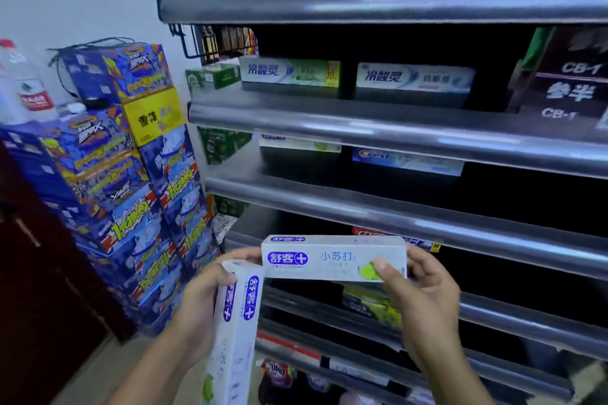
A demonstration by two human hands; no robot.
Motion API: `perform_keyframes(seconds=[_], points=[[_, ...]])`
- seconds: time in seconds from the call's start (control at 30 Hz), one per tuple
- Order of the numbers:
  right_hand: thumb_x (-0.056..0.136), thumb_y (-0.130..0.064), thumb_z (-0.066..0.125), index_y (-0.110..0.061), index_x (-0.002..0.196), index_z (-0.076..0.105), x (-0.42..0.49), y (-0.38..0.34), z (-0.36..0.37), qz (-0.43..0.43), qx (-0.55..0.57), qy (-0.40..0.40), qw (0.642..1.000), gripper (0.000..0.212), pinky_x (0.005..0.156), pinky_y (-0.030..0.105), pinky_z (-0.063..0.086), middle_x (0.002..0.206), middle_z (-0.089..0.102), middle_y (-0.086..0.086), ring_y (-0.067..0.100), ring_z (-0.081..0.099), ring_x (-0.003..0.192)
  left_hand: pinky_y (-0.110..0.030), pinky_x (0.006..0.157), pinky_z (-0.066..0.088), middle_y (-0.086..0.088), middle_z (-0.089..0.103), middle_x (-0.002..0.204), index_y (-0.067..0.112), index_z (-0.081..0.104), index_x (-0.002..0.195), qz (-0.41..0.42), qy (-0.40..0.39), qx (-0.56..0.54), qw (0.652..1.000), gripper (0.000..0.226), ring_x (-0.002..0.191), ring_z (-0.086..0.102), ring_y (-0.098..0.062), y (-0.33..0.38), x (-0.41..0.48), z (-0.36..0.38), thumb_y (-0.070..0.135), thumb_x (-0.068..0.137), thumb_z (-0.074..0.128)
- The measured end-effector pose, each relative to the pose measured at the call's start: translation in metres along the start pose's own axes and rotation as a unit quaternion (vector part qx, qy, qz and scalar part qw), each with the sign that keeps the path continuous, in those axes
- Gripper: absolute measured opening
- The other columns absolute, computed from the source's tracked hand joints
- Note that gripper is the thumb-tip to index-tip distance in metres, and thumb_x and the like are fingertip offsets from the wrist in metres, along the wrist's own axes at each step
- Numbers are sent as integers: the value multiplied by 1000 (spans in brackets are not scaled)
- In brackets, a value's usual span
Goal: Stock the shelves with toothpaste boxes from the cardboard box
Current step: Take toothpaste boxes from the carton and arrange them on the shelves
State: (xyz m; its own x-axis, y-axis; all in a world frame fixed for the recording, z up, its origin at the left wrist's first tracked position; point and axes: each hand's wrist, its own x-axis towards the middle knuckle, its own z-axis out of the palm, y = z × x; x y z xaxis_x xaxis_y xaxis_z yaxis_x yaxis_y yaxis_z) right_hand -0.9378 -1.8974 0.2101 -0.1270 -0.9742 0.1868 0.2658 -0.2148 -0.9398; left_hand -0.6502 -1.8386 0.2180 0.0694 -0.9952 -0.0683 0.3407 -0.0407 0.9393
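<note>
My right hand (424, 293) pinches the right end of a white toothpaste box (332, 258) with blue and green print, held level in front of a lower shelf edge (493, 243). My left hand (207, 289) grips upright white toothpaste boxes (235, 322) of the same brand, and its fingertips touch the left end of the level box. Several grey shelves (394, 128) rise in front of me. Two toothpaste boxes (289, 72) lie on an upper shelf, and a Crest box (408, 159) lies one shelf below. The cardboard box is out of view.
A tall stack of blue drink cartons (131, 194) with a yellow one (153, 115) stands at the left against the wall. A water bottle (23, 85) tops another stack. Dark boxes (566, 82) fill the right of the upper shelf. Packets (279, 371) sit near the floor.
</note>
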Motion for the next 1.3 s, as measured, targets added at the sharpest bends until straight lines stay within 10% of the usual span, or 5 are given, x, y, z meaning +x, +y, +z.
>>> perform_keyframes(seconds=[0.2, 0.4, 0.93, 1.13, 1.3], points=[[67, -17, 88, -16, 112, 65, 27, -28, 77, -91, -4, 21, 996, 51, 77, 28, 61, 97, 77, 3, 21, 76, 90, -28, 53, 53, -20, 71, 117, 5, 65, 131, 56, -67, -17, 996, 67, 69, 68, -21, 73, 38, -25, 19, 68, 49], [77, -21, 88, -31, 109, 65, 65, -31, 127, -136, -158, 50, 977, 41, 86, 34, 57, 102, 75, -12, 8, 70, 98, -40, 70, 48, -17, 68, 127, 10, 67, 129, 86, -64, 31, 994, 64, 82, 67, -22, 118, 81, -42, 17, 70, 43], [86, -54, 68, -22, 126, 64, 93, -17, 161, -122, -531, 125, 829, 51, 83, 33, 20, 104, 71, -2, 25, 53, 105, -28, 54, 47, -12, 77, 89, 25, 78, 104, 60, 28, 169, 983, 47, 64, 65, -22, 122, 135, -56, 23, 67, 49], [87, -46, 73, -15, 134, 59, 79, -27, 157, -163, -508, 123, 837, 58, 106, 37, 31, 120, 65, 2, 25, 49, 118, -42, 70, 41, -11, 62, 85, 30, 67, 102, 104, 166, 112, 974, 37, 77, 54, -29, 121, 130, -49, 28, 68, 52], [87, -27, 77, -34, 103, 62, 33, -20, 153, -218, -357, 45, 907, 23, 77, 15, 46, 98, 56, -21, 3, 56, 90, -37, 68, 45, -5, 61, 71, 24, 65, 85, 63, 208, -54, 975, 17, 64, 58, -24, 123, 113, -37, 32, 78, 52]])
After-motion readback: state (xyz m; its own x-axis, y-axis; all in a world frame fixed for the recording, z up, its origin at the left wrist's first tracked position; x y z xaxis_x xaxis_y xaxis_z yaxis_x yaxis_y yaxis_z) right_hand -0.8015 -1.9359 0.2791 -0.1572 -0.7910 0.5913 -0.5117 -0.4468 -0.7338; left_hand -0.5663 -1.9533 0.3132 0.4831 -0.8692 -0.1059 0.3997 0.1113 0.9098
